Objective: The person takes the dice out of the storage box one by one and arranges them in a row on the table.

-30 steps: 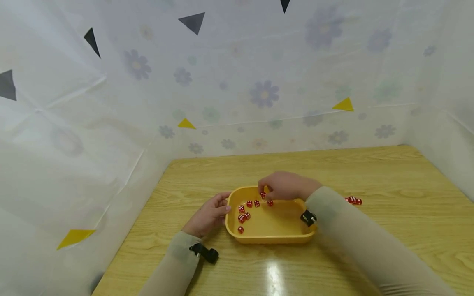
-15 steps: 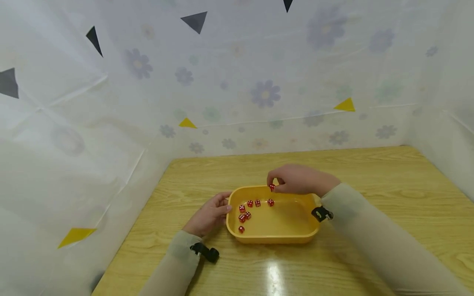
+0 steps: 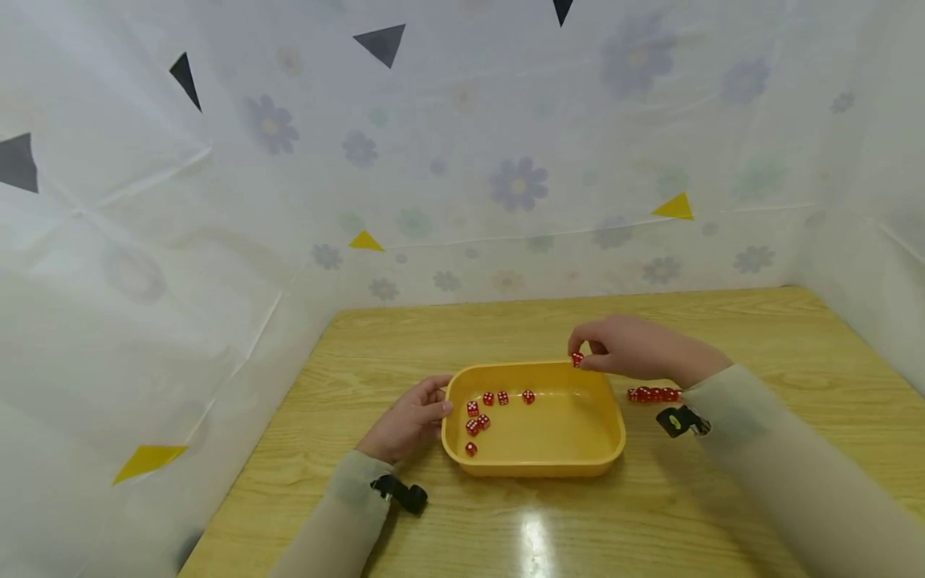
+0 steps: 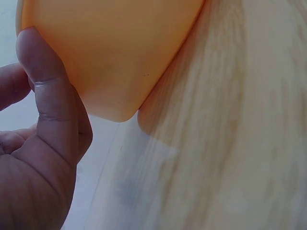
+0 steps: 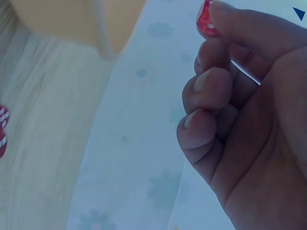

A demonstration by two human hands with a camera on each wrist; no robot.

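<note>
Head view: my right hand (image 3: 636,352) pinches a red die (image 3: 576,359) over the yellow tray's (image 3: 535,461) back-right corner; left hand (image 3: 405,421), fingers loose, touches its left edge.

Red dice (image 3: 499,398), yellow tray (image 3: 535,461)

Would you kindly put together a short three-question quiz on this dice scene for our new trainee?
1. True or false: the right hand pinches a red die above the far right corner of the yellow tray.
2. How many red dice lie inside the tray?
A) three B) seven C) twelve
3. Fill in: the left hand rests against the tray's ___ side.

Key
1. True. The right wrist view also shows the die between the fingertips.
2. B, seven, all in the left half.
3. Left; the thumb lies on the outer wall. A row of dice sits on the wooden table right of the tray.
</note>
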